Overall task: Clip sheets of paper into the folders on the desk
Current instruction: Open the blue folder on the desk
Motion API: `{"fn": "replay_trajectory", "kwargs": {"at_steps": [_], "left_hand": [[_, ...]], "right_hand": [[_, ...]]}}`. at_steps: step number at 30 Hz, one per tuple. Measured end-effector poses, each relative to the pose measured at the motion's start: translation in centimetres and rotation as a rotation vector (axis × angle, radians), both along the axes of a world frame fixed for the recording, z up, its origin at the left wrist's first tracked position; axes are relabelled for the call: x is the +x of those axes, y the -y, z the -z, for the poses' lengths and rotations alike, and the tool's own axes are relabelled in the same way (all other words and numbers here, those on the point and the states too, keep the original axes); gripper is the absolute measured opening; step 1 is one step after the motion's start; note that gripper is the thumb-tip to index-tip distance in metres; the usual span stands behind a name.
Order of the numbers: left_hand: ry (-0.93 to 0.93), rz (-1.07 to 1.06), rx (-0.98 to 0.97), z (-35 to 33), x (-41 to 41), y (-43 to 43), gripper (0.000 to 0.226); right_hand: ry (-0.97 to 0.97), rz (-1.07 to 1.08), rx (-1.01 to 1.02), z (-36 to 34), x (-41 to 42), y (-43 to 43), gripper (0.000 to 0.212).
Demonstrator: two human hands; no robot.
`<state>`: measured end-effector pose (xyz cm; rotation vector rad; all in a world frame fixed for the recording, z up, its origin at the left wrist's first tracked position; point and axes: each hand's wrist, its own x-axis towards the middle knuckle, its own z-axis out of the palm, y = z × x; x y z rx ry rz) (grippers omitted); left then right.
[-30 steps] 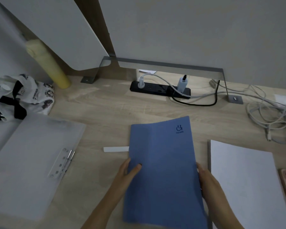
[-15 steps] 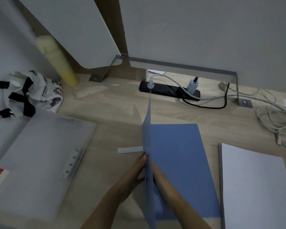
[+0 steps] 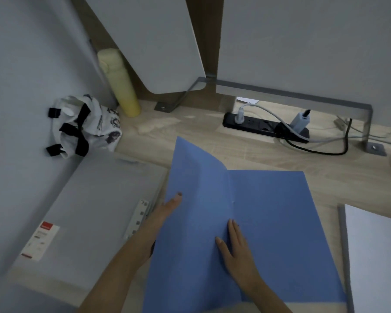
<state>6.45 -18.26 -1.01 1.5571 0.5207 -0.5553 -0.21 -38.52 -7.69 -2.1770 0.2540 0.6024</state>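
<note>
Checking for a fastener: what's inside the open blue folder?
Bare inner faces of the blue folder, with the right hand flat beside the crease. No fastener or paper shows. The left hand holds the left cover; beneath both hands is covered.

- Blue folder (image 3: 269, 222) open on the desk (image 3: 257, 159), right cover flat, left cover raised at a slant.
- Left hand (image 3: 165, 211) pinching the outer edge of the raised cover, thumb on the inner face, other fingers hidden behind.
- Right hand (image 3: 237, 251) flat on the folder, fingers straight, just right of the fold.
- To the left, grey folder (image 3: 88, 211) with a metal clip (image 3: 138, 218) and a red-and-white label (image 3: 41, 240).
- At the right edge, stack of white paper (image 3: 377, 256).
- At the back, yellow bottle (image 3: 120, 86), black-and-white bag (image 3: 86, 127), black power strip (image 3: 264, 127) with plugs and cables.
</note>
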Motion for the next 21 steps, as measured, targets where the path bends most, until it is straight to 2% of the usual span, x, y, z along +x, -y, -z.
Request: {"fn": "replay_trajectory", "kwargs": {"at_steps": [1,2,4,6,7,9,11,12,13,15,16,19,21], "left_hand": [[0.026,-0.026,-0.059,-1.0,-0.5,0.0,0.055],[0.086,0.009,-0.065,-1.9,-0.8,0.0,0.042],[0.223,0.028,0.047,-2.4,-1.7,-0.7,0.033],[0.271,0.036,0.169,-1.6,-1.2,-1.3,0.021],[0.284,0.055,0.238,-0.6,-0.6,-1.7,0.024],[0.325,0.063,0.441,0.7,0.4,-2.3,0.051],[0.489,0.128,0.823,2.1,0.9,-2.2,0.076],[0.599,0.199,1.001,2.7,0.9,-1.7,0.080],[0.739,0.297,1.108,3.2,0.9,-0.9,0.077],[0.944,0.576,1.118,3.9,0.1,1.8,0.060],[0.984,0.714,1.098,4.8,-0.4,3.2,0.055],[0.921,0.954,1.103,6.6,-1.1,6.5,0.052],[0.861,1.045,1.119,7.8,-1.1,7.5,0.057]], "right_hand": [[0.000,-0.024,-0.056,-0.2,-0.2,-0.4,0.073],[0.022,-0.051,-0.110,-0.5,-0.5,-1.1,0.084],[0.066,-0.081,-0.244,0.1,-1.0,-1.8,0.109],[0.113,-0.094,-0.326,0.5,-1.3,-2.1,0.110],[0.131,-0.087,-0.327,0.5,-1.4,-2.2,0.109],[0.134,-0.093,-0.356,0.2,-1.4,-2.4,0.110],[0.129,-0.075,-0.413,0.0,-1.5,-3.0,0.113],[0.115,-0.056,-0.443,-0.2,-1.3,-3.5,0.114],[0.061,-0.064,-0.473,-0.3,-1.1,-3.9,0.111],[0.025,-0.086,-0.502,-0.2,-1.6,-4.4,0.088],[0.046,-0.076,-0.524,-0.1,-1.8,-4.5,0.080],[0.088,-0.057,-0.533,0.1,-1.8,-3.9,0.058],[0.066,0.013,-0.539,0.2,-1.9,-1.9,0.056]]}}
